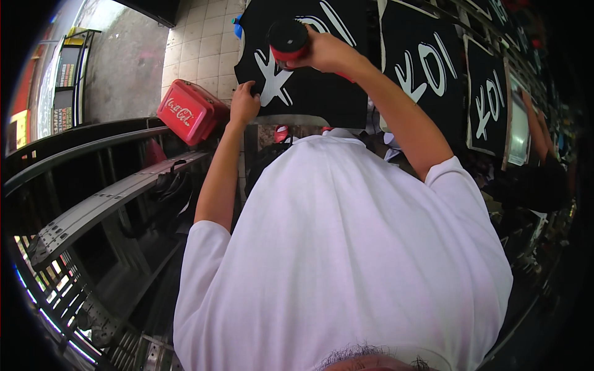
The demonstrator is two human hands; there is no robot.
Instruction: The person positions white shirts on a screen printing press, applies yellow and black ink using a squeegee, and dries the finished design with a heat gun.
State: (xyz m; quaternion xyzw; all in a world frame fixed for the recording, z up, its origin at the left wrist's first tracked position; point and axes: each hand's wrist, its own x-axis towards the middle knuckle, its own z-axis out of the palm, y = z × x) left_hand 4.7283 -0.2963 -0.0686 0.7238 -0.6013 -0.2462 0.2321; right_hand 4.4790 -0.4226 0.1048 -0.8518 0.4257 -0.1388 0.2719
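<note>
- Presently, right hand (318, 52) is closed round a red-and-black tool (289, 37), upper middle of frame, over the white-lettered black panel (309, 96).
- Left hand (246, 102) is at that panel's left edge, fingers near its margin; pinching or merely resting, cannot tell.
- Risk, judged: if the left hand gives little hold, a sideways push from the tool might skew or crease the panel.
- Risk: should the tool tip or slip in the one-handed grip, its underside could scuff the white lettering (272, 77); if that lettering is wet (not determinable), it could smear.
- Risk: a low swing of the right forearm might brush the second panel (417, 62), upper right of centre.
- Hidden: tool's underside and any contact with the panel; a red piece below the right wrist may belong to the tool, unconfirmed.
- Cut off: panel's far end, at the top edge of frame. White shirt (340, 235) blocks the lower middle.
- Hard to make out: another person's arm (537, 127) at far right, dim and bent by the lens; whatever it handles is unclear.
</note>
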